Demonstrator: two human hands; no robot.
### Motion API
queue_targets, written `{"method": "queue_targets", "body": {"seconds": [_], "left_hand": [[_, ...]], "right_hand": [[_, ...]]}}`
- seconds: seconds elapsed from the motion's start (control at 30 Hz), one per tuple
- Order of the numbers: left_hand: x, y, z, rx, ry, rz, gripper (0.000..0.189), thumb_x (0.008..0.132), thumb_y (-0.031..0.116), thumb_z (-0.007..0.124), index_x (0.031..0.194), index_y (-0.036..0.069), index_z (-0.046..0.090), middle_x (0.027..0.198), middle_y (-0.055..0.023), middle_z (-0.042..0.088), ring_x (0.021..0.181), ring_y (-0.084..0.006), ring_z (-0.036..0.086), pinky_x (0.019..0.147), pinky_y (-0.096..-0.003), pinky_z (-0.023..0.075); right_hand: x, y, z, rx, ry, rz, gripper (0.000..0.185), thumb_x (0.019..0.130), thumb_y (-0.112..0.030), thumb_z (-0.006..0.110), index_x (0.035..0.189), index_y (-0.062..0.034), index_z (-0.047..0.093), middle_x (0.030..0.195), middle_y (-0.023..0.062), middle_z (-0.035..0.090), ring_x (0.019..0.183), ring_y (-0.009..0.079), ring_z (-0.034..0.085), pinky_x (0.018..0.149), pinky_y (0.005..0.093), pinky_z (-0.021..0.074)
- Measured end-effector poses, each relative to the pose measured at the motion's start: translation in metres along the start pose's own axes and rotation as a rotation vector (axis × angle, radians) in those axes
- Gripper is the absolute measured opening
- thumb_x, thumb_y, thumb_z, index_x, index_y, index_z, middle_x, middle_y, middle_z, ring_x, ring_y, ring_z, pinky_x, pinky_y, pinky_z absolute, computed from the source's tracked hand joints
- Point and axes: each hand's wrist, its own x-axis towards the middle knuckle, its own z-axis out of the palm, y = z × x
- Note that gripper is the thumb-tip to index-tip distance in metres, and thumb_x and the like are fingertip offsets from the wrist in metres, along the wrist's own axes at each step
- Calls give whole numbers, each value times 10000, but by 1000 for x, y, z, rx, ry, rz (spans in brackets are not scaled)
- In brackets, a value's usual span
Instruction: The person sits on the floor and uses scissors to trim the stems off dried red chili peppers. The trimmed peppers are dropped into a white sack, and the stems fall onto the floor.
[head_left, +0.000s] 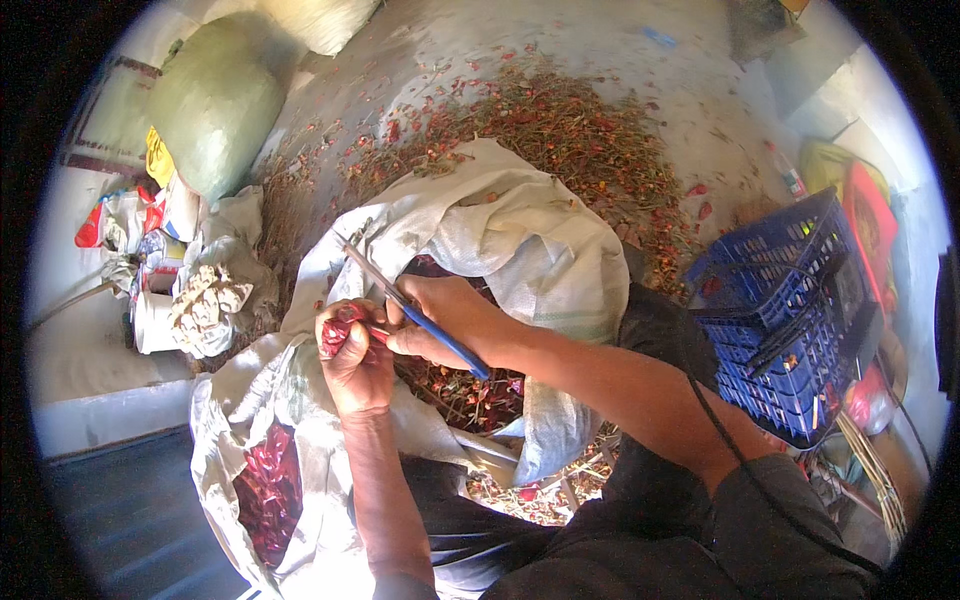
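My left hand (352, 356) is closed around a dried red chili pepper (339, 330), its wrinkled skin showing above the fingers. Close against it, my right hand (442, 319) holds a long slim tool (442, 337) with a blue handle and a grey metal end pointing up and left; its exact kind is unclear. The right fingertips also touch a thin red piece between the hands. Under both hands lies an open white woven sack (555, 292) with red and straw-coloured plant bits inside. A second white sack (214, 442) at lower left holds dark red dried peppers (270, 495).
Stalks and red scraps (592, 142) lie heaped on the floor beyond the sack. Blue plastic crates (780, 360) stand at the right. A full pale green sack (221, 105) is at upper left, above a white bucket (154, 322) and a bag of pale pieces (206, 307).
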Motion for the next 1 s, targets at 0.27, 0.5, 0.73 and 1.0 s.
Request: {"method": "queue_targets", "body": {"seconds": [0.27,0.5,0.73,1.0], "left_hand": [[-1,29,-12,-45,80,26,405,798,148,770,1152,128,574,981,-67,616,788,-185,536,665,-331,402],[0,32,-9,-26,19,-32,300,843,153,717,1104,84,586,912,-48,606,718,-145,483,651,-287,368],[-2,35,-22,-70,120,-8,301,783,121,769,1019,31,606,879,-92,631,671,-183,532,612,-317,404],[2,37,-23,137,208,131,315,766,101,780,1011,1,609,869,-69,626,704,-174,560,637,-279,457]], "right_hand": [[25,-3,-49,703,220,130,300,833,-353,674,896,-79,567,734,11,580,638,94,569,565,254,449],[2,-8,-21,-404,69,-116,524,809,-534,703,858,-42,528,710,86,552,673,230,583,619,369,461],[-5,-24,-18,-810,-101,-215,513,763,-546,704,899,-61,607,729,125,591,684,325,628,591,438,489],[-14,-17,-22,-827,-83,-304,480,735,-519,735,877,-76,613,667,103,585,617,322,629,536,441,482]]}}
